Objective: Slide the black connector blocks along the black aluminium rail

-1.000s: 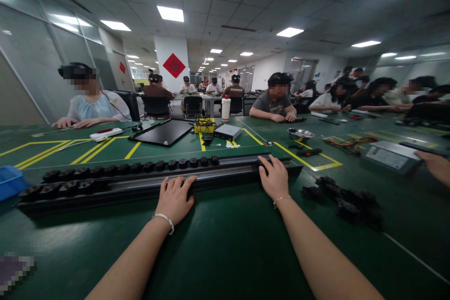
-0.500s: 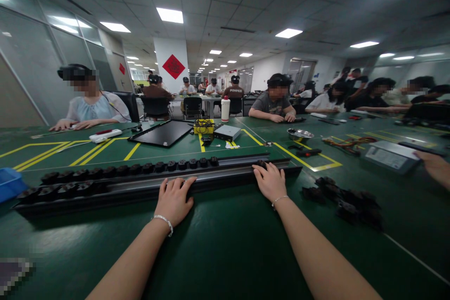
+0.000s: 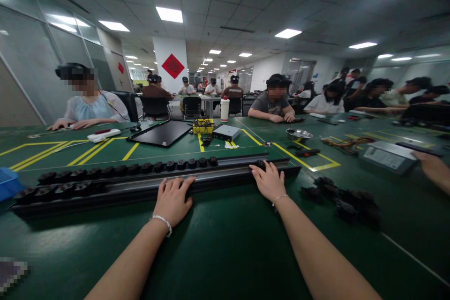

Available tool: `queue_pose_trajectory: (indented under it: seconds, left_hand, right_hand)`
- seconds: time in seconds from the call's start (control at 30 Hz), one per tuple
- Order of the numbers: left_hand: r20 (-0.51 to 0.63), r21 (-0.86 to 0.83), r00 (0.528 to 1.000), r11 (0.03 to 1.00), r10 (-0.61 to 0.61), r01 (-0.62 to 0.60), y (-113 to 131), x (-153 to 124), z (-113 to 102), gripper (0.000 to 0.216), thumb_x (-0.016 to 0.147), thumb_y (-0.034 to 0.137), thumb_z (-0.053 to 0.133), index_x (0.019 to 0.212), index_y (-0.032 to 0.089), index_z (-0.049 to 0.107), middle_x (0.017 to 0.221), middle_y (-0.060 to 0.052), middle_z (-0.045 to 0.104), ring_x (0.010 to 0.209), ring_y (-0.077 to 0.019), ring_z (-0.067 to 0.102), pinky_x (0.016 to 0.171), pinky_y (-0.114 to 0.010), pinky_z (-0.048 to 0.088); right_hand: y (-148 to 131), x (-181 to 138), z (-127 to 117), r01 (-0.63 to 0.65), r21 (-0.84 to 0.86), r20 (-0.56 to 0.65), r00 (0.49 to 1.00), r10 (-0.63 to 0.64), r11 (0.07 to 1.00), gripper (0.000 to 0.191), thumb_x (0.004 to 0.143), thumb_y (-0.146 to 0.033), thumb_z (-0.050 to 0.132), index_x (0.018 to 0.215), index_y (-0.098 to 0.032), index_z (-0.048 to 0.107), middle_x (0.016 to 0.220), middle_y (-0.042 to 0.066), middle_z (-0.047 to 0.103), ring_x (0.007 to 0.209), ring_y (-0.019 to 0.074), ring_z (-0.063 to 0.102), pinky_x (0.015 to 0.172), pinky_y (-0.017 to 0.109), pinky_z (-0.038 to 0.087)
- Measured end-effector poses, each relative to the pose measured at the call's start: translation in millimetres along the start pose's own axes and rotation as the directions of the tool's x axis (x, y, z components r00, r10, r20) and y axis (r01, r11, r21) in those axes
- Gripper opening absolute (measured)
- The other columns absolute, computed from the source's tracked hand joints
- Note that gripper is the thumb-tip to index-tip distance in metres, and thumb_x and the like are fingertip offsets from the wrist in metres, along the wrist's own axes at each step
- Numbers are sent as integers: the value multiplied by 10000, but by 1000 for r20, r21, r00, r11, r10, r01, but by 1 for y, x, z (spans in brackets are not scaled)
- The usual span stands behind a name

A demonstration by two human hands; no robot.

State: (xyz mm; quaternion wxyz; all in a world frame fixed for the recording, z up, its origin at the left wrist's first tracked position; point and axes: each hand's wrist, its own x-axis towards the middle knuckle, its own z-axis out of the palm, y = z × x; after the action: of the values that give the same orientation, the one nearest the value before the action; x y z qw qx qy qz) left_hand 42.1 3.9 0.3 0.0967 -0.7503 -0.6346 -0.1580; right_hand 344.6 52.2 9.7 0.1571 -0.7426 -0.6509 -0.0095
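A long black rail (image 3: 225, 182) lies across the counter (image 3: 225, 253), slanting from near left to far right. Its channels appear to keep the chunky black pieces in line: a long far row (image 3: 133, 169) and a short near row (image 3: 65, 191) at the left end. The left hand (image 3: 173, 201) rests spread wide on the near edge, grasping no loose piece, probably to steady the rail. The right hand (image 3: 270, 183) bends narrowly over a single black piece (image 3: 260, 164) near the right end; whether it grips it I cannot tell. More pieces form a loose pile (image 3: 356, 204) to the right, seemingly within easy reach. Farther out, a yellow box (image 3: 207, 129) carries tangled dark cables; the contents of the metal bowl (image 3: 298, 135) and blue bin (image 3: 9, 183) are unclear.
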Motion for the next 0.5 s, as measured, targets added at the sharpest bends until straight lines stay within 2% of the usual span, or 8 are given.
queue_pose_trajectory:
  seconds: [0.17, 0.5]
  left_hand:
    - [-3, 7, 1000, 1000, 2, -2, -1, 0, 1, 541, 738, 296, 485, 1276, 332, 437, 1132, -37, 552, 1115, -227, 443, 1059, -440, 131]
    - [-2, -5, 1000, 1000, 6, -6, 0, -1, -1, 533, 742, 287, 480, 1272, 327, 439, 1129, -36, 554, 1124, -226, 440, 1066, -442, 117]
  right_hand:
    - [-3, 0, -3, -22, -29, 43, 999, 23, 999, 512, 892, -547, 146, 1144, -386, 562, 1415, 29, 327, 1338, 261, 153, 1032, 573, 121]
    - [-6, -3, -2, -21, -25, 11, 1000, 22, 999, 552, 893, -544, 111, 1134, -339, 564, 1386, 61, 353, 1334, 272, 153, 1025, 575, 123]
